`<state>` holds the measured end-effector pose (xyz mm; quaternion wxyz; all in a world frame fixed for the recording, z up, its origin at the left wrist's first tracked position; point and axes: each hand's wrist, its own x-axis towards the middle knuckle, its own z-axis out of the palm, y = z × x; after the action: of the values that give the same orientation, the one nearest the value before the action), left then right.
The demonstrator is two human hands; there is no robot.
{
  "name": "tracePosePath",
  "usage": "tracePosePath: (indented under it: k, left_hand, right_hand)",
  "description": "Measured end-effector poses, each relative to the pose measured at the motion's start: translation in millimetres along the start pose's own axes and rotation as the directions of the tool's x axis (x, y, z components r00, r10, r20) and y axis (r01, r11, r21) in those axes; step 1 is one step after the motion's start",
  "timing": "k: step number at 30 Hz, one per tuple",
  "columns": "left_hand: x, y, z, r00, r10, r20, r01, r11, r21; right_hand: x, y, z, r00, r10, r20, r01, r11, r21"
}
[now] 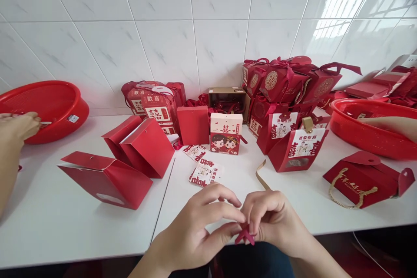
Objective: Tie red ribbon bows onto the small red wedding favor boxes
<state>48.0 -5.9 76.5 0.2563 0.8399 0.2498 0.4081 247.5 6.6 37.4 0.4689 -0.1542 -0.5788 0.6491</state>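
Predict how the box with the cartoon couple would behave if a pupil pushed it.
The box has straight edges and flat faces, so it is probably stiff and unlikely to roll. Upright and shallow, it might tip if pushed near the top.

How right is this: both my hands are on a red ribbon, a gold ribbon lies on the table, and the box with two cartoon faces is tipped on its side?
One thing is wrong: the head view shows the cartoon box standing upright. The left hand and right hand are on the red ribbon, and the gold ribbon lies on the table.
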Motion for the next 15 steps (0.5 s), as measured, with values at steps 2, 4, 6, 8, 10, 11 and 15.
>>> tracePosePath:
  k: [2,4,6,8,10,11,15]
  left_hand:
    - [1,-2,-2.0,1.000,-0.014,0.026,0.013,0.999,0.039]
    - [3,-3,-3.4,0.999,-0.024,0.048,0.019,0.995,0.096]
    - [5,-3,-2.9,0.999,-0.030,0.045,0.021,0.984,0.179]
    - [8,-3,-0.7,1.000,-0.021,-0.005,0.022,0.964,0.264]
    - [13,-6,0.6,0.998,0.001,-0.055,0.016,0.956,0.292]
    - [18,-10,-0.2,0.999,0.014,-0.043,-0.002,0.964,0.264]
    - [51,-52,-16.3,0.996,-0.080,-0.038,0.083,0.991,0.101]
  right_hand:
    - [2,1,0,0.999,0.023,-0.035,-0.022,1.000,0.017]
    - [4,2,0,0.998,0.023,-0.065,-0.023,1.000,-0.007]
    - [7,2,0,0.996,-0.013,-0.090,0.007,0.998,-0.066]
    - [8,2,-1,0.987,-0.079,-0.137,0.059,0.988,-0.141]
    - [9,3,-3,0.964,-0.164,-0.212,0.119,0.971,-0.207]
    - [9,4,-3,0.949,-0.202,-0.243,0.145,0.962,-0.232]
    - [8,7,-7,0.919,-0.253,-0.303,0.184,0.954,-0.236]
